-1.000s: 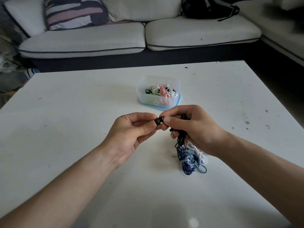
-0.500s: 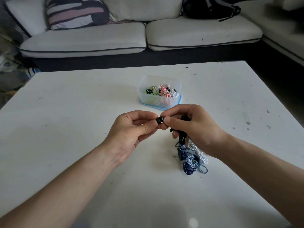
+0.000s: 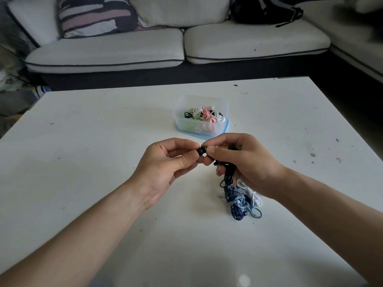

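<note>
Black earbud (image 3: pixel 202 151) is pinched between left hand (image 3: pixel 165 168) and right hand (image 3: pixel 245 164); its black cord (image 3: pixel 228 176) is gripped by the latter.

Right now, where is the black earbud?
Black earbud: head view, centre, pinched between left hand and right hand, in front of the plastic box.

Bare left hand (image 3: pixel 165 168), bare right hand (image 3: pixel 249 164)
</note>
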Tool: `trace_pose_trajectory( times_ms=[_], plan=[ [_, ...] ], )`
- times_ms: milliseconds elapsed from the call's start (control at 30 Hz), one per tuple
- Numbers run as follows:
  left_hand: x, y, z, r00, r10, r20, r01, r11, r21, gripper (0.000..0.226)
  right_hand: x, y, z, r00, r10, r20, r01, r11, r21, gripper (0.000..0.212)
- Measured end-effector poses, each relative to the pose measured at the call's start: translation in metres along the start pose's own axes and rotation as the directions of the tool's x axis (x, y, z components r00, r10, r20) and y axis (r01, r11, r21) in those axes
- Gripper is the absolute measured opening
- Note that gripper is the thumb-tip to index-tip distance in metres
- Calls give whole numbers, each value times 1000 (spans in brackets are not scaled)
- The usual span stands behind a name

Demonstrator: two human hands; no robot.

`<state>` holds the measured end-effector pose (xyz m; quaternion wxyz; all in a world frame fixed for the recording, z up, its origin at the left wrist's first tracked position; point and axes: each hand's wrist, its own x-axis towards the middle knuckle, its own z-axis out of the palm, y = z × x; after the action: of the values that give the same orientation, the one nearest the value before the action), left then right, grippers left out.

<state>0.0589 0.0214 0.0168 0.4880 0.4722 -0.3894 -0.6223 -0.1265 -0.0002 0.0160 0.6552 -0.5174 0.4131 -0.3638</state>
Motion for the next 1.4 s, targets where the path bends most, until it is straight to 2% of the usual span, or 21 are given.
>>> trace_pose_trajectory(
  times_ms=[67,233,400,533,667,800,900,1100,1267,1400],
  plan=[
    [0,-2,-2,1000,26,5,-27,998,48,20,1,0,1,999,38,6,-38,998,42,8],
    [0,-4,-1,978,154,140,-193,921,337,26,2,-1,0,985,170,42,-175,969,174,7],
    [1,-1,0,962,207,180,-266,862,432,22,2,0,0,968,234,88,-249,932,262,10],
    [2,-2,-5,975,188,119,-221,863,455,23,2,3,0,965,242,102,-262,915,307,20],
    [4,-3,-10,987,152,58,-163,898,408,21,3,0,-3,957,268,113,-291,888,356,23],
    [5,-3,-13,992,121,42,-127,907,402,22,5,0,-5,965,248,89,-263,885,385,12],
    [6,-4,-16,996,87,31,-92,902,423,22,6,3,-6,969,243,38,-241,906,347,19],
    [8,-6,-19,999,33,31,-42,912,408,21,7,6,-12,966,257,36,-259,946,195,15],
    [10,-8,-20,999,31,27,-40,903,428,22,8,10,-10,970,243,18,-242,955,169,13],
    [12,-9,-22,1000,-6,14,-1,911,413,21,9,9,-11,969,237,75,-247,950,189,32]
  ],
)
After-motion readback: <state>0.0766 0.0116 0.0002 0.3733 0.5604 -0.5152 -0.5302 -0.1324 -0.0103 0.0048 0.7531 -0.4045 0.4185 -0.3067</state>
